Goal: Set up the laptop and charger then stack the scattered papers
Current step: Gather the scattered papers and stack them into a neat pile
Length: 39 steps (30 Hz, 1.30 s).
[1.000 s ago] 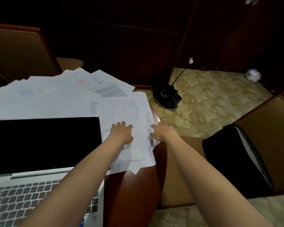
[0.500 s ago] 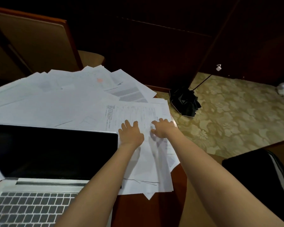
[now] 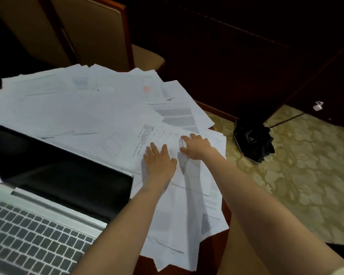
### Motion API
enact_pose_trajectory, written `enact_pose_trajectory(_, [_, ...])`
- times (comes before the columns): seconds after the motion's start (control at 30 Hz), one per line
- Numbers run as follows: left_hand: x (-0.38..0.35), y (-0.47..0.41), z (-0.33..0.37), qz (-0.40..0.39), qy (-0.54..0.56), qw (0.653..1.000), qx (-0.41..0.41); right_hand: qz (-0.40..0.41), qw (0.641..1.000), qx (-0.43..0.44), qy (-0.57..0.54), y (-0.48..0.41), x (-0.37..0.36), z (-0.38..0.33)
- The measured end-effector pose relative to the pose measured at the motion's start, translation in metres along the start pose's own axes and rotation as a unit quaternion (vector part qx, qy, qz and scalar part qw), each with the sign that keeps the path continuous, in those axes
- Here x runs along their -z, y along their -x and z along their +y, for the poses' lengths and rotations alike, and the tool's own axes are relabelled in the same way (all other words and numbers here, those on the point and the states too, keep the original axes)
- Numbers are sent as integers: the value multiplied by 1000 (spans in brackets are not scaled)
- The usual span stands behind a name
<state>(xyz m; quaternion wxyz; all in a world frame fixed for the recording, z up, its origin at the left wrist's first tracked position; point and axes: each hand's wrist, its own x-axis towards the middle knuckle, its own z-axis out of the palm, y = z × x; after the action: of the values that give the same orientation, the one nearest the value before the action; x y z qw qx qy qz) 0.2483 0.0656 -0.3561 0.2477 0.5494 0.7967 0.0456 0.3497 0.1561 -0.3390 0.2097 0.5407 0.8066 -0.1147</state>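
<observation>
White printed papers lie scattered in overlapping layers on the reddish wooden table. They spread behind the open laptop and down along its right side, where several sheets overhang the table's edge. The laptop sits at the near left with its dark screen tilted back and its silver keyboard deck toward the person.

Both hands are on the sheets just right of the laptop's screen. The left hand lies flat, palm down, with its fingers straight and slightly apart, pressing on a sheet of printed text. The right hand is just beyond it and farther from the laptop. It is palm down too, with its fingers spread and a little bent, and the tips rest on the same patch of paper. Neither hand grips anything — both only press.

Behind the laptop, past the far edge of the papers, stands a tan padded chair with a red-brown frame. Well to the laptop's right, on the pale patterned carpet, lies a collapsed black umbrella.
</observation>
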Motion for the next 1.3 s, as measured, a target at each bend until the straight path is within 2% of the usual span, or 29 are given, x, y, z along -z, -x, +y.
enact_pose_trajectory(0.17, [-7, -25, 4, 39, 21, 998, 50, 84, 994, 74, -14, -32, -7, 2])
enact_pose_trajectory(0.43, [-27, -56, -7, 108, 3, 990, 90, 134, 980, 141, -50, -68, -36, -1])
enact_pose_trajectory(0.57, [-36, -69, -10, 135, 4, 986, 98, 189, 965, 156, -96, -75, -58, 1])
enact_pose_trajectory(0.8, [-47, -76, -10, 183, -41, 975, 120, 219, 948, 198, -119, -84, -65, 6])
enact_pose_trajectory(0.97, [-51, -50, -9, 192, -31, 960, 199, 248, 927, 251, -128, -83, -64, 10])
enact_pose_trajectory(1.03, [-52, -35, -6, 190, -3, 950, 247, 246, 925, 247, -151, -80, -57, 14])
enact_pose_trajectory(1.17, [-55, -7, 2, 211, 60, 922, 318, 214, 938, 178, -208, -74, -41, 27])
enact_pose_trajectory(1.3, [-65, 7, 13, 262, 131, 900, 322, 172, 934, 153, -274, -70, -33, 36])
